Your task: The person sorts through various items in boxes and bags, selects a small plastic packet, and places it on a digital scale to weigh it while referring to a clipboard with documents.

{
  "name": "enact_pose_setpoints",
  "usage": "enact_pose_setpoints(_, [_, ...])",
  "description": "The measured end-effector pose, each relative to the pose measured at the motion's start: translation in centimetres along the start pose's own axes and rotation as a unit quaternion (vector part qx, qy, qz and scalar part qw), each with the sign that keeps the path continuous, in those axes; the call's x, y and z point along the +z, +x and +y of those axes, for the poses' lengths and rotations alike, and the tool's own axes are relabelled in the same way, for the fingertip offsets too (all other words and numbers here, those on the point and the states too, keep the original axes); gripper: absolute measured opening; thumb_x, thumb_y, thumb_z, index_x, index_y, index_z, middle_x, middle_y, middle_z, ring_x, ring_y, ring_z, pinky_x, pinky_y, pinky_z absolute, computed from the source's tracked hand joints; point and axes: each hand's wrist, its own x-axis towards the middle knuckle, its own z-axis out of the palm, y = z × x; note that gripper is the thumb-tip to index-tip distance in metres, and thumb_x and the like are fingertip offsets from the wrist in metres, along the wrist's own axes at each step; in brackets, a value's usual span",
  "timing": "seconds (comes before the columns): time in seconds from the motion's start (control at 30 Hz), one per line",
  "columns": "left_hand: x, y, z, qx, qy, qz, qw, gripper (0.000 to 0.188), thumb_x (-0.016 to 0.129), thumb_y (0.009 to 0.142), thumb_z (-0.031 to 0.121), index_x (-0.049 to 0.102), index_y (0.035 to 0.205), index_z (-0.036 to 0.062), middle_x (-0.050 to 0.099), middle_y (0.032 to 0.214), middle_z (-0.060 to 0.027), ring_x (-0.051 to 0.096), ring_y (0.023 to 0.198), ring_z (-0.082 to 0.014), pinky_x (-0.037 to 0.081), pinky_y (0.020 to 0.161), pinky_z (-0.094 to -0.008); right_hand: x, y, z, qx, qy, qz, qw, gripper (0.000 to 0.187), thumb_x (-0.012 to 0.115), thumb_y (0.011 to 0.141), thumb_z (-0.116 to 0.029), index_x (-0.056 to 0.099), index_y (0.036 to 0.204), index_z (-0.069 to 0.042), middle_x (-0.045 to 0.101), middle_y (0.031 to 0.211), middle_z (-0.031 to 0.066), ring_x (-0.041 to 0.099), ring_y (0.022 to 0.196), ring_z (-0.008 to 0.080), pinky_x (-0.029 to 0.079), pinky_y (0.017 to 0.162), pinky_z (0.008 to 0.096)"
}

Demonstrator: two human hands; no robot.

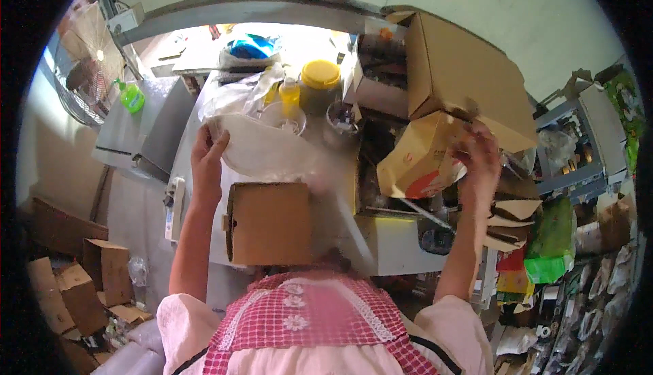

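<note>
Head camera: left hand (207,158) pinches a pale sheet (262,149), right hand (481,159) clutches yellow packaging (423,152).

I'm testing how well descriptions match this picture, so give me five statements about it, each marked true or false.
1. The left hand holds a pale thin sheet or bag. True.
2. The right hand is empty. False: it holds a tan package with red markings.
3. The green pump bottle stands left of the yellow-lidded jar. True.
4. The apron is plain blue. False: it is red-and-white checked.
5. The brown cardboard box is nearer the apron than the jar is. True.
</note>
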Motion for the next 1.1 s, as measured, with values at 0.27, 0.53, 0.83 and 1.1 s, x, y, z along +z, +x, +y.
enact_pose_setpoints(0.27, [6.9,1.0,2.1,0.269,0.295,0.017,0.917,0.068,0.072,0.084,0.014,0.035,0.140,-0.0021,0.043,0.139,-0.0230,0.041,0.130,-0.0370,0.032,0.110,-0.0459,-16.4,8.0,7.2,0.160,0.076,0.024,0.984,0.059,0.057,0.097,-0.033,0.039,0.146,-0.006,0.049,0.140,0.0113,0.050,0.123,0.0222,0.039,0.103,0.0376])
enact_pose_setpoints(0.53, [24.5,2.3,1.2,0.153,0.089,-0.183,0.967,0.053,0.073,0.087,0.029,0.052,0.124,-0.0023,0.062,0.108,-0.0086,0.059,0.097,-0.0200,0.048,0.085,-0.0340,-16.8,12.9,10.8,0.177,0.155,-0.121,0.964,0.075,0.043,0.095,-0.061,0.033,0.147,-0.007,0.040,0.148,0.0123,0.040,0.135,0.0291,0.032,0.113,0.0445])
enact_pose_setpoints(0.83, [30.9,6.0,4.2,-0.169,-0.079,-0.419,0.888,0.088,0.071,0.076,0.067,0.058,0.118,-0.0097,0.064,0.108,-0.0137,0.057,0.100,-0.0184,0.046,0.085,-0.0329,-9.5,13.6,4.8,0.057,0.254,0.052,0.964,0.069,0.058,0.092,-0.049,0.037,0.146,-0.011,0.042,0.147,0.0086,0.042,0.134,0.0273,0.036,0.110,0.0445])
enact_pose_setpoints(1.1, [26.6,6.9,11.2,-0.056,-0.247,-0.416,0.873,0.069,0.069,0.083,0.055,0.053,0.133,0.0099,0.064,0.120,-0.0053,0.062,0.111,-0.0180,0.050,0.093,-0.0387,-4.4,11.5,-7.0,-0.106,0.179,0.082,0.975,0.067,0.059,0.090,-0.049,0.041,0.143,-0.013,0.048,0.143,0.0061,0.049,0.129,0.0248,0.042,0.102,0.0430])
